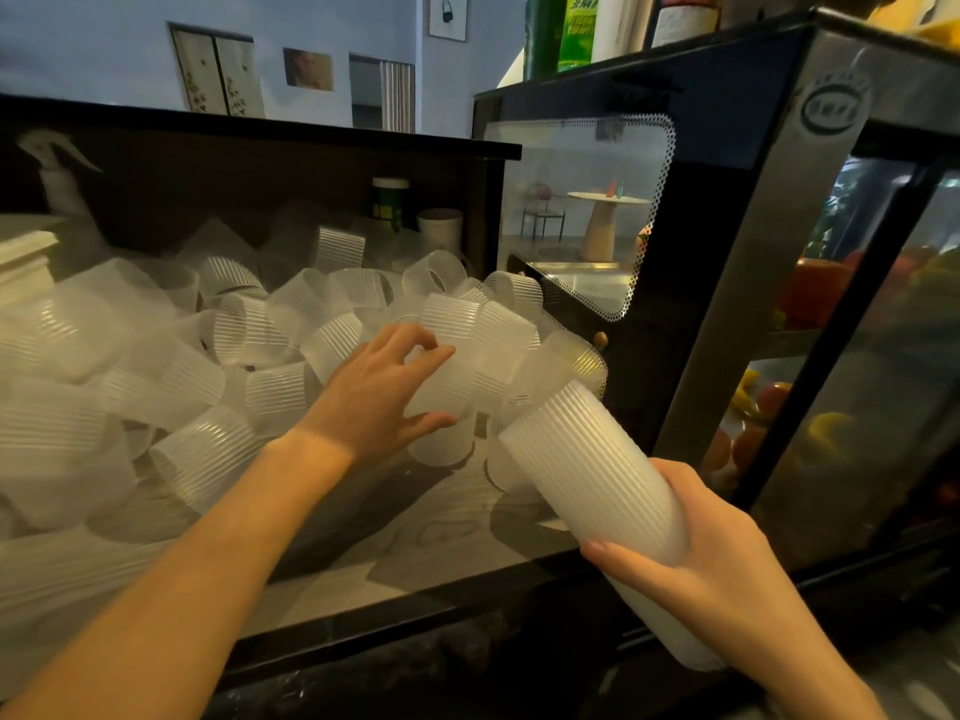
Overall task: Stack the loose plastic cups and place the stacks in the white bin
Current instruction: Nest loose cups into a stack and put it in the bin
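Dozens of loose plastic cups (249,330) heaped on the counter (415,543) — frosted, ribbed, lying on their sides and tilted every way, filling the left and middle of the view back to a dark back panel (208,168). Left hand (384,392) reached into the heap's right edge, grip curled around one translucent cup (447,387), thumb below and fingers over the top, cup touching its neighbours. Right hand (706,558) at lower right, grip clamped on a long stack of nested cups (597,470), held tilted with its open end up and left, close to the cup in the left hand but not plainly touching it. Bare patch of pale marbled counter showing between the two forearms, edged by a black front rim. Glass-fronted display cooler (831,304) standing just right of the heap, coloured fruit blurred behind its door. Green bottle (576,28) on top of the cooler. White spray bottle (57,174) at far left behind the cups; dark jar with a pale lid (389,202) and a white paper cup (440,228) at the back — both near the cooler's corner. White bin not identifiable in this view.
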Available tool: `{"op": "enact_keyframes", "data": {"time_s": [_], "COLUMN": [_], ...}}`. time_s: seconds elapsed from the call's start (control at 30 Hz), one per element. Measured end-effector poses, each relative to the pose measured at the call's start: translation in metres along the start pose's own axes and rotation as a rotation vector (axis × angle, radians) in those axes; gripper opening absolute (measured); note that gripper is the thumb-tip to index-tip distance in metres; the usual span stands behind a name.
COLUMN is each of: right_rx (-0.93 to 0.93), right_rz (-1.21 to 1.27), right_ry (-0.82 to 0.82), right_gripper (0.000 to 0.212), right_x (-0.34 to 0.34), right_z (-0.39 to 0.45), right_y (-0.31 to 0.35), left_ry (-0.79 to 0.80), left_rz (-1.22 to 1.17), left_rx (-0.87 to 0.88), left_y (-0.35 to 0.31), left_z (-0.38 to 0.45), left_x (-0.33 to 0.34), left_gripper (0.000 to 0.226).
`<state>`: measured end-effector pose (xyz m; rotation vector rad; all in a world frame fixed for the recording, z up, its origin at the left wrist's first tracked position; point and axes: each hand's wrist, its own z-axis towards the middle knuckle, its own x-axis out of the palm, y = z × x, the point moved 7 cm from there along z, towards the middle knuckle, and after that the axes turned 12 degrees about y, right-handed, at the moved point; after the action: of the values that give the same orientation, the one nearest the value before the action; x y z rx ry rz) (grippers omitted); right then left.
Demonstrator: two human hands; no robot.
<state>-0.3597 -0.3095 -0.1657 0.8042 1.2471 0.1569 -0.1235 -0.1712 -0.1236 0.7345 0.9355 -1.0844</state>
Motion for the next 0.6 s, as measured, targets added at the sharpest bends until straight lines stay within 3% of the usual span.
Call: {"op": "enact_keyframes", "data": {"time_s": [0.2,0.4,0.6], "right_rx": [-0.006,0.003,0.007], "right_rz": [-0.002,-0.155,-0.257], "right_ry": [0.013,0.076,0.124], "right_gripper": [0.067,0.088,0.092], "right_x": [0.001,0.007,0.013], "right_z": [0.005,0.012,0.018], "right_y": [0.009,0.021,0.037], "left_ry": [-0.094,-0.228,-0.309], "left_rz": [-0.079,-0.450,-0.504], "left_rx": [-0.019,-0.188,-0.231], "left_y": [0.007,0.020,0.026], "left_z": [-0.005,-0.017,-0.023], "left_x": [-0.005,-0.012,-0.018], "left_gripper": [0.071,0.078,0.071]}}
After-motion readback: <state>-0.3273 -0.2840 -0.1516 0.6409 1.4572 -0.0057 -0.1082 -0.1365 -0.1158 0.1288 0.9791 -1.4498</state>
